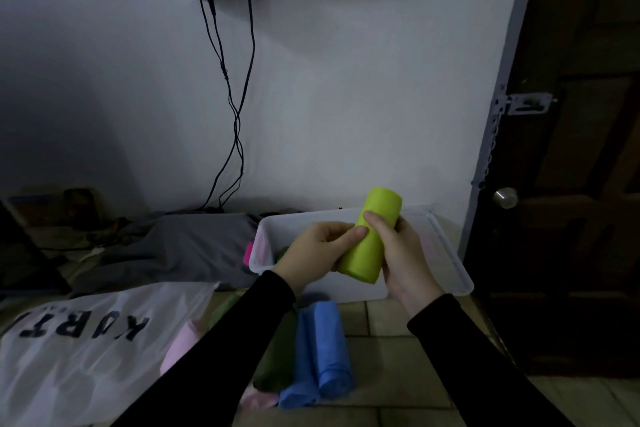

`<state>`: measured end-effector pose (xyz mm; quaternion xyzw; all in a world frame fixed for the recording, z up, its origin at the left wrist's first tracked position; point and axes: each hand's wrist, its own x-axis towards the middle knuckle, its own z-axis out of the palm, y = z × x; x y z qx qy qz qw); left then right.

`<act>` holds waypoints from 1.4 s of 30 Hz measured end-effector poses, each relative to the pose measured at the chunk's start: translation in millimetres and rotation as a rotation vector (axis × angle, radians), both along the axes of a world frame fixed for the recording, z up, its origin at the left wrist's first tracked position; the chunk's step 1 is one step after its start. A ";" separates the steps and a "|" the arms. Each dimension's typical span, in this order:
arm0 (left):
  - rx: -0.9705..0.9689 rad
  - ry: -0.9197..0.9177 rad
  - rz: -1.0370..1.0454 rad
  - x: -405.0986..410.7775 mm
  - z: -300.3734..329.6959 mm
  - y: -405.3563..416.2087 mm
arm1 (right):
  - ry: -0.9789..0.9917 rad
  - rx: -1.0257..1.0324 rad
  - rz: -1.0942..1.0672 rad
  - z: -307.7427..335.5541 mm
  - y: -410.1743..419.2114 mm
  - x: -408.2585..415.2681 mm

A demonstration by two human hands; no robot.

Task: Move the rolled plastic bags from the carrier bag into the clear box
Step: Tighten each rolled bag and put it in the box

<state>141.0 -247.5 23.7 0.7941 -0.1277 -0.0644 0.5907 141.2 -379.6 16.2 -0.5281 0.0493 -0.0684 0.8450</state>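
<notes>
A: Why have you got both hands on it?

B: Look at your grip. Your left hand (313, 246) pinches the near side of the lime-green roll (370, 236) with thumb and fingertips, and your right hand (398, 253) wraps the far side, fingers curled over the top. With 2 hands closed on it, the slick plastic likely can't unwind or slide.

A: And why so high, tilted like that?

B: You hold it just above the clear box (446, 253), its upper end leaning away from you over the far rim. My guess is you're lining it up to lay it flat inside.

A: Anything in the box yet?

B: Something dark green and a bit of pink show near its left wall; I can't tell what they are.

A: What's left?

B: 2 blue rolls (318, 354) lie side by side on the tiled floor (398, 357) below your wrists, beside a dark green roll (277, 357). A pale pink roll (180, 347) lies at the mouth of the white carrier bag (69, 357) to your left.
</notes>
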 end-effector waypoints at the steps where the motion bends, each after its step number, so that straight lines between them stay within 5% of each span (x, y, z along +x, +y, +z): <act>1: -0.017 0.031 0.000 0.8 1.8 2.4 | -0.003 -0.028 0.036 1.3 -3.0 3.4; 6: -0.100 0.148 0.016 10.5 5.1 9.3 | -0.003 -0.191 0.264 2.9 -22.5 23.2; 10: -0.201 0.236 0.175 31.0 0.2 9.6 | -0.120 -0.631 -0.028 -11.6 -31.5 47.6; 14: 0.410 0.077 0.409 63.4 -13.0 20.6 | -0.025 -1.223 0.020 -34.1 -34.2 66.4; 18: 0.827 0.075 0.392 90.5 -29.5 20.6 | 0.034 -1.594 0.127 -44.9 -27.2 66.7; 26: 1.179 0.091 0.231 106.6 -53.2 -1.3 | 0.086 -1.548 0.087 -50.2 -23.8 63.5; 39: 1.100 0.269 0.069 115.9 -70.1 -11.7 | 0.215 -1.501 0.162 -40.5 -23.1 60.4; 42: 1.051 0.159 0.047 116.9 -69.0 -11.2 | 0.217 -1.501 0.156 -39.3 -23.3 59.1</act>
